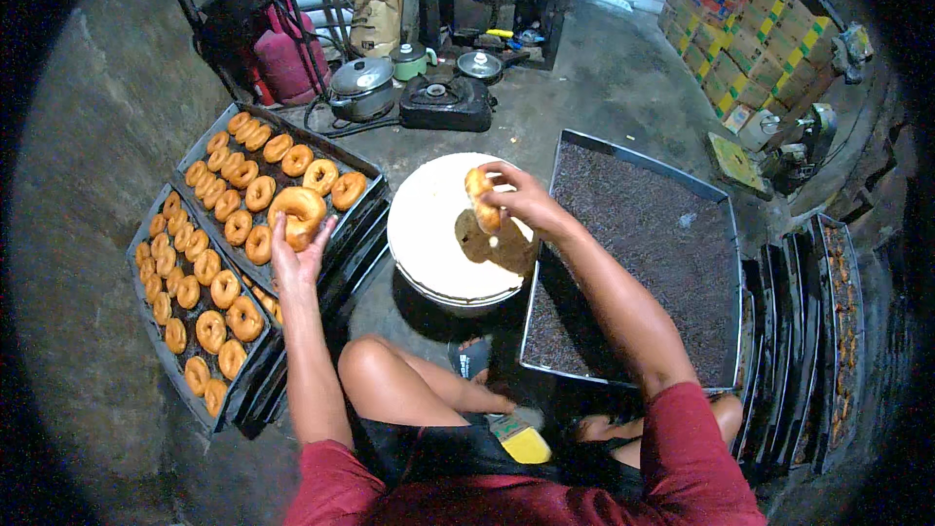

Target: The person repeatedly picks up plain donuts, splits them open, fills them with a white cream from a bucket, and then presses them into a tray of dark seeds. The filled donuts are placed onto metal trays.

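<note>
A plump golden doughnut (298,215) rests in my left hand (301,261), fingers cupped under it above the upper tray (336,234). My right hand (527,203) grips another doughnut (479,197) by its side, held on edge over a round white tub (443,292). The top of the tub is bright white (429,205); a shadow falls across it, and I cannot tell whether it is a lid or a filling. To the right lies a large metal tray of dark brown sprinkles (643,253). Rows of doughnuts (209,331) fill the two dark trays on my left.
More loaded trays (836,331) stand on edge-like stacks at the far right. Beyond the tub are a black stove (446,103), a lidded pot (361,88) and a pink gas cylinder (289,58). Cardboard boxes (750,39) line the right wall. A yellow-and-green flat object (524,440) lies by my legs.
</note>
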### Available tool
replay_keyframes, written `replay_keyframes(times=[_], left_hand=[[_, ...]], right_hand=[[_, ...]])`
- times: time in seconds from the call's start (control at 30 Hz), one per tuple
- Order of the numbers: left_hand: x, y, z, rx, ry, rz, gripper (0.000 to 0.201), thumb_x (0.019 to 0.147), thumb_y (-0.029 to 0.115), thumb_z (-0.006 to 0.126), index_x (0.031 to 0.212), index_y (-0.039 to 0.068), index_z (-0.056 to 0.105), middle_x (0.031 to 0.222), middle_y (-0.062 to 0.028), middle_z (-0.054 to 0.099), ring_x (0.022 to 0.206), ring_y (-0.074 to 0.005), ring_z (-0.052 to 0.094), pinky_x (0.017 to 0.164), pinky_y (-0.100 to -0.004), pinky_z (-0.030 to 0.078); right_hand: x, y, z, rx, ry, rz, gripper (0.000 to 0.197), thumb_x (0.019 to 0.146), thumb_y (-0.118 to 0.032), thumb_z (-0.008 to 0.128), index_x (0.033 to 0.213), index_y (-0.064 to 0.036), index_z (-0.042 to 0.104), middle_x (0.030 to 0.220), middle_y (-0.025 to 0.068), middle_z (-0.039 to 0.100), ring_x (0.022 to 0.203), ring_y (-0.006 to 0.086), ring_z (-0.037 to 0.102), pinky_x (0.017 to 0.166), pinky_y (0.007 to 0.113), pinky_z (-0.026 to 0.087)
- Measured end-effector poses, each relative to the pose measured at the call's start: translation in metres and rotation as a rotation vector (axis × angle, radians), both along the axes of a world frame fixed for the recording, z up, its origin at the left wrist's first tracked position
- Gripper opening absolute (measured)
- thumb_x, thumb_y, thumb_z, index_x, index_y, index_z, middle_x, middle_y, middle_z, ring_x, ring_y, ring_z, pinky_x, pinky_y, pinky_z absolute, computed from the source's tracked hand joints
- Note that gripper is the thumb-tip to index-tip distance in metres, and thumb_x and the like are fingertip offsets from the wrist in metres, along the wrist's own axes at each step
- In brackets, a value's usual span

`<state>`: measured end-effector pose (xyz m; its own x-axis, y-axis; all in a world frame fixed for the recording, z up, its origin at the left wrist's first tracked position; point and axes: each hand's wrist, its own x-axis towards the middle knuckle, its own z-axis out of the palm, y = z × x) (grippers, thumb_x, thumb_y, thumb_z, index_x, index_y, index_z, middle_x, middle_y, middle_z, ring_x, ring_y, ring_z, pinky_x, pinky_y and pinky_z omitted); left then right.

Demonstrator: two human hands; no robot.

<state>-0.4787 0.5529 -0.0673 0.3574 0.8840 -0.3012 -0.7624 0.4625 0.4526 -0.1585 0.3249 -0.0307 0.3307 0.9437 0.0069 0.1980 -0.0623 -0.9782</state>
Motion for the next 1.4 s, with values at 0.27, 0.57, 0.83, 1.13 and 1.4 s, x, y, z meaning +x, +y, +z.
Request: replay_keyframes(times=[0.27,0.57,0.83,1.13,1.4], left_hand=[[0.076,-0.147,0.046,0.152,-0.343,-0.332,0.062,0.097,0.041,0.045,0.145,0.004,0.037,0.148,-0.0193,0.043,0.136,-0.0416,0.043,0.112,-0.0626,0.033],[0.105,-0.183,0.034,0.171,-0.355,-0.489,0.053,0.09,0.026,0.055,0.137,0.002,0.047,0.14,-0.0159,0.051,0.13,-0.034,0.049,0.11,-0.0473,0.039],[0.171,-0.153,-0.01,1.494,1.008,-0.042,0.066,0.074,0.018,0.072,0.134,0.003,0.05,0.141,-0.0246,0.045,0.129,-0.0431,0.042,0.11,-0.0497,0.035],[0.206,-0.133,-0.025,1.818,1.527,-0.672,0.073,0.068,0.025,0.072,0.137,0.005,0.055,0.12,-0.0276,0.061,0.113,-0.0427,0.054,0.103,-0.0483,0.04],[0.162,-0.16,0.046,0.697,0.244,-0.814,0.064,0.09,0.022,0.058,0.148,0.004,0.038,0.125,-0.0129,0.062,0.117,-0.0254,0.059,0.103,-0.0397,0.045]], right_hand=[[-0.019,-0.111,0.029,0.251,0.899,-0.079,0.048,0.098,-0.027,0.055,0.141,-0.0053,0.046,0.13,0.012,0.061,0.119,0.0244,0.061,0.104,0.044,0.048],[-0.037,-0.231,0.026,0.455,0.852,-0.299,0.047,0.098,-0.026,0.053,0.139,-0.004,0.046,0.132,0.0145,0.058,0.122,0.029,0.058,0.107,0.049,0.045],[-0.032,-0.285,0.009,0.621,0.892,-0.424,0.049,0.099,-0.026,0.053,0.14,-0.0015,0.044,0.135,0.0164,0.056,0.126,0.0308,0.055,0.11,0.05,0.042],[-0.034,-0.301,0.022,0.659,0.807,-0.443,0.049,0.098,-0.022,0.054,0.141,-0.0015,0.043,0.134,0.0148,0.057,0.124,0.0273,0.057,0.107,0.046,0.046],[-0.041,-0.274,0.048,0.467,0.25,-0.571,0.058,0.088,-0.013,0.066,0.142,-0.0059,0.044,0.131,0.0134,0.056,0.12,0.0209,0.056,0.099,0.036,0.05]])
